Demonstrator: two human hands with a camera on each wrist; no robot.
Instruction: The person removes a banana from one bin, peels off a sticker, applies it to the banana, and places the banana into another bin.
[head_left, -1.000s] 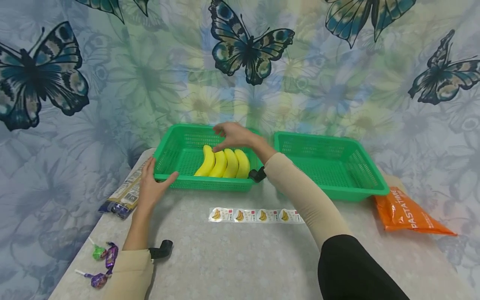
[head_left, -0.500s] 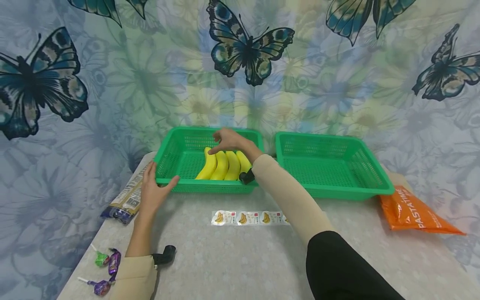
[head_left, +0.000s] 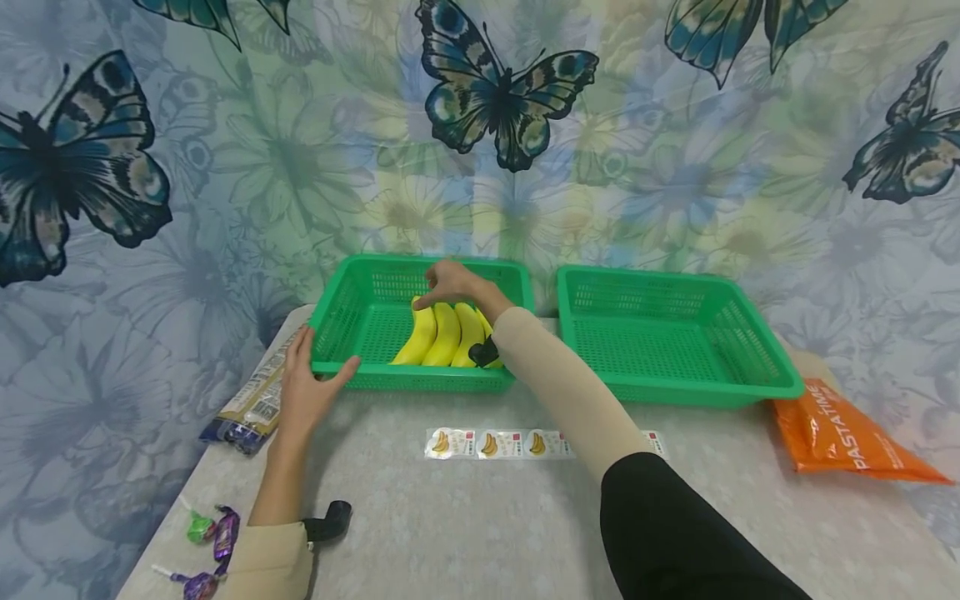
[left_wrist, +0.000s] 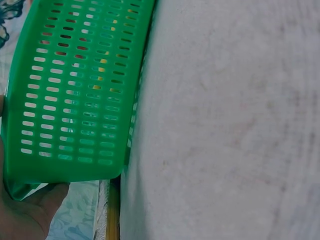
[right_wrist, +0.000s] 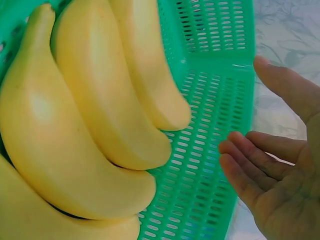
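Note:
Several yellow bananas [head_left: 444,333] lie side by side in the right part of the left green basket [head_left: 360,377]. Above their far ends hovers my right hand [head_left: 455,282], its fingers loosely bent with nothing between them. In the right wrist view, that hand [right_wrist: 280,175] spreads thumb and fingers near the basket wall, apart from the bananas [right_wrist: 105,85]. At the basket's front left corner rests my left hand [head_left: 303,387], thumb and fingers spread wide along the rim. The left wrist view shows only part of this hand [left_wrist: 30,215] at the basket corner.
A second green basket [head_left: 678,393] stands to the right, beside an orange packet [head_left: 851,433]. In front lies a strip of banana-picture stickers [head_left: 500,444], partly behind my right sleeve. Another packet [head_left: 258,400] and several wrapped candies [head_left: 225,533] are at the left.
My right hand and forearm have shifted a little to the left over the bananas. The left hand stays at the basket corner. The head view has moved slightly.

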